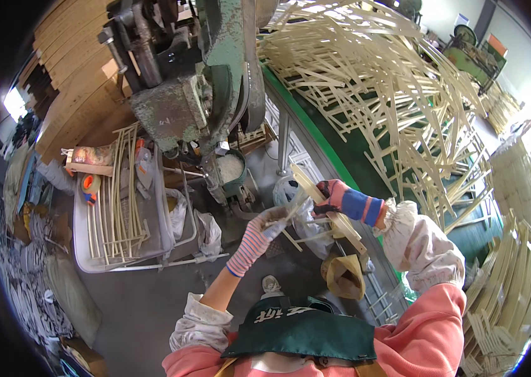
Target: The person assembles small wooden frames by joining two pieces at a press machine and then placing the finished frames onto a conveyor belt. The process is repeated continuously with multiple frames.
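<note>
My right hand (341,198), in a dark, red and blue glove, is closed round pale wooden slats (349,234). They slant from beyond its fingers down to the lower right. My left hand (259,235), in a striped glove with greyish fingers, is held just to the left. Its fingers are bent together near some thin pale strips; whatever lies between them is blurred. Below and between the hands hang clear plastic bags (319,242), and a brown paper bag (344,276) stands open under the slats.
A worn green machine (177,107) towers ahead, with a bucket of white material (232,168) beneath it. On the right, a green-edged table (315,135) bears a large heap of pale slats (397,94). A white tub (83,248) at left holds long strips and a tape roll (91,183).
</note>
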`<control>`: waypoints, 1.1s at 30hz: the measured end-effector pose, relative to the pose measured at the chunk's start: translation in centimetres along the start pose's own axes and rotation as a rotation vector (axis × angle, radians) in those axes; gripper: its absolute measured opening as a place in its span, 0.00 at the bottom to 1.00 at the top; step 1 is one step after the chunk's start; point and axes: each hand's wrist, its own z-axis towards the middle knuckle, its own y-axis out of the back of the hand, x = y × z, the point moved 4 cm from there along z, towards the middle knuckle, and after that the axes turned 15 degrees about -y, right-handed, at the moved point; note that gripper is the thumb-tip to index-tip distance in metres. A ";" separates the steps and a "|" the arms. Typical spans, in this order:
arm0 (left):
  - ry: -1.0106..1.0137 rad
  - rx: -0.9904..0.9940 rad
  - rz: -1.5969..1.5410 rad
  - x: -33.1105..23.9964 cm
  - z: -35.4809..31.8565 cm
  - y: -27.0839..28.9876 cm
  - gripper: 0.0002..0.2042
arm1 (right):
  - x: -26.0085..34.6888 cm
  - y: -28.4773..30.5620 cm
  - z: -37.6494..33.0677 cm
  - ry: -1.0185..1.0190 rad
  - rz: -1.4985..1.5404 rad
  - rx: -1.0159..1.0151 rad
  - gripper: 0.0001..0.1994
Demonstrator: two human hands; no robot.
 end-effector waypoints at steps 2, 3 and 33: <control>-0.097 -0.114 0.078 -0.1 0.6 2.4 0.16 | 1.4 -1.0 0.2 0.112 -0.116 -0.086 0.25; -0.121 -0.200 0.136 -0.1 0.9 3.8 0.17 | 2.2 -1.8 -0.1 0.176 -0.225 -0.137 0.25; 0.222 -0.668 0.168 -27.7 -11.2 -1.1 0.18 | -25.8 -32.4 23.2 -0.473 -0.007 0.126 0.07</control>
